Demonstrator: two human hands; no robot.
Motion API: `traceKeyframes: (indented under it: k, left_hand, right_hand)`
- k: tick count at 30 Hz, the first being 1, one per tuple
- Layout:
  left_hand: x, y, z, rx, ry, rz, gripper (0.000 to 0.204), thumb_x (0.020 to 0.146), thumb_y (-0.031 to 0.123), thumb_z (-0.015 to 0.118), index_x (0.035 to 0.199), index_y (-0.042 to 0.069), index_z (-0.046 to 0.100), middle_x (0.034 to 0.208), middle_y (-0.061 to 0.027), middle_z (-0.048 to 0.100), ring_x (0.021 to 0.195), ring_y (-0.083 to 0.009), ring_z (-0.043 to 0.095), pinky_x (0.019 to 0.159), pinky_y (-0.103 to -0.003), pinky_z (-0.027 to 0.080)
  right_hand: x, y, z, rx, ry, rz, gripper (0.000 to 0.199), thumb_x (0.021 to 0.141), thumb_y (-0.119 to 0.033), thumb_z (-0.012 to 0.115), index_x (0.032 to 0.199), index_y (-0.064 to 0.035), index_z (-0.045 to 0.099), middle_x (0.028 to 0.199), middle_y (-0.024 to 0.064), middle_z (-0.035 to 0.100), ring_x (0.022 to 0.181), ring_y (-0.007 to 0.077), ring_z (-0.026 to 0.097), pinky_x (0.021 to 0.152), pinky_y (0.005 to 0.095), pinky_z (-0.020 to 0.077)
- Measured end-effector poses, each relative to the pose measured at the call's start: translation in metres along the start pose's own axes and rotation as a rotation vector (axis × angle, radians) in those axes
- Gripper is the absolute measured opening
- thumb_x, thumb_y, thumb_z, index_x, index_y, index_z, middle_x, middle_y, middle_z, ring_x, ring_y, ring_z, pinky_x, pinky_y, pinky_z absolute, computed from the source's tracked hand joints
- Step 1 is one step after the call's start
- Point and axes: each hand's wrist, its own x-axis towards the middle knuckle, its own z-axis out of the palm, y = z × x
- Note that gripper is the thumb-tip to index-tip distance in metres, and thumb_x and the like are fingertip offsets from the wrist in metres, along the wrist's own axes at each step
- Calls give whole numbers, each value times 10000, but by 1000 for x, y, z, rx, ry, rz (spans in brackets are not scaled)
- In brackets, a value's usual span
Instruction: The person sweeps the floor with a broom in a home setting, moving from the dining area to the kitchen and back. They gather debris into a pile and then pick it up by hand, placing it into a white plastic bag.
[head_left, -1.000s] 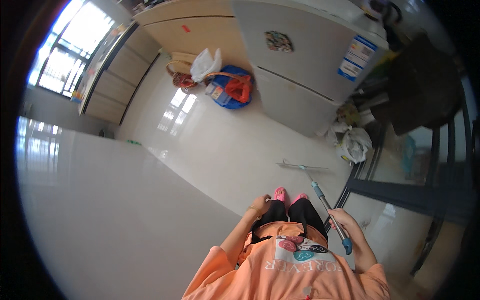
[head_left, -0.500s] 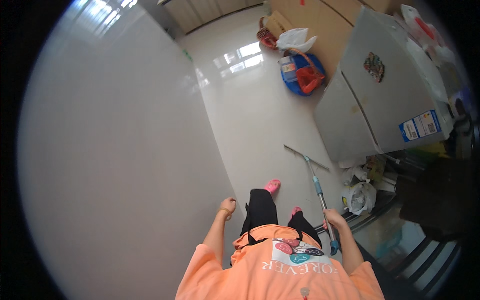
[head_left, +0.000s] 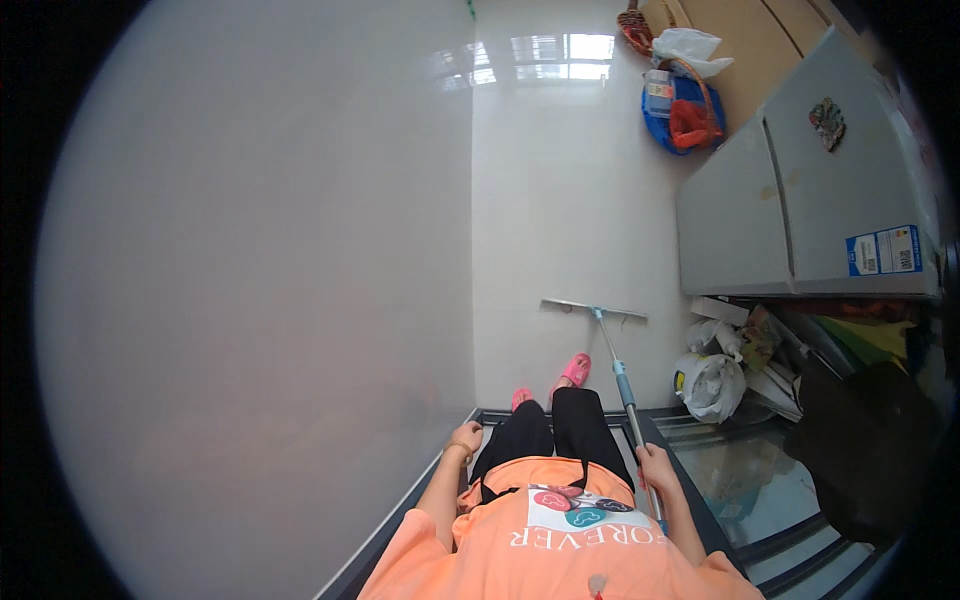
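Observation:
My right hand [head_left: 656,468] is closed round the handle of a long floor squeegee [head_left: 624,383], a metal pole with pale blue-grey grips. Its thin, straight blade [head_left: 570,303] lies on the pale floor ahead of my feet. The pole's lower end reaches back beside my orange shirt. At my left side, my left hand [head_left: 467,436] hangs with its fingers curled in and nothing visible in them. It is nearest to the dark door frame [head_left: 486,413] and the grey wall; whether it touches them is unclear.
A smooth wall [head_left: 260,280] runs along the left. On the right stand a grey fridge [head_left: 735,220], a white plastic bag [head_left: 712,385] and a glazed door with dark bars [head_left: 790,545]. Farther off, a blue basket [head_left: 655,130] holds a red bag. Pink slippers [head_left: 575,370] are on my feet.
My view has turned, so the wall edge now runs straight ahead. The feet have stepped, and the squeegee blade lies more crosswise. My right hand still holds the pole.

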Motion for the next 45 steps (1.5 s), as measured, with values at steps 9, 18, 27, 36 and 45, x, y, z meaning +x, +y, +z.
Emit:
traceKeyframes:
  k: [9,18,27,36,45]
  left_hand:
    - [-34,-81,49,-376,161,55,278,805,262,522,1025,128,624,930,-161,639,895,-332,599,794,-383,468]
    - [-135,-199,117,-272,150,-141,280,808,273,514,1027,138,625,899,-165,641,887,-332,605,801,-397,468]
    - [-160,-284,170,-286,41,-224,296,806,274,486,1006,115,637,1025,-163,621,995,-328,571,879,-398,443]
    - [-136,-252,136,-191,76,27,301,800,270,488,1012,119,639,1009,-173,619,971,-347,573,863,-389,448]
    - [-143,-256,146,-289,91,82,296,795,233,483,1024,115,630,1007,-183,620,971,-348,575,860,-382,446]
  right_hand:
    - [46,-55,10,-62,-4,-233,251,892,-256,475,800,-25,510,496,65,476,369,180,493,355,317,397]
    - [243,-126,52,-265,284,-417,299,894,-311,470,889,-17,525,561,82,499,401,195,510,367,332,437]
    - [141,105,75,-512,448,-732,280,888,-298,477,1008,-59,558,539,107,519,389,232,537,381,351,458]
    - [-46,268,111,-349,333,-209,313,886,-269,486,1090,-43,556,680,200,601,548,309,612,512,402,479]
    - [-8,182,116,-652,311,-647,335,863,-267,506,1134,-73,535,831,238,604,806,428,569,690,485,454]
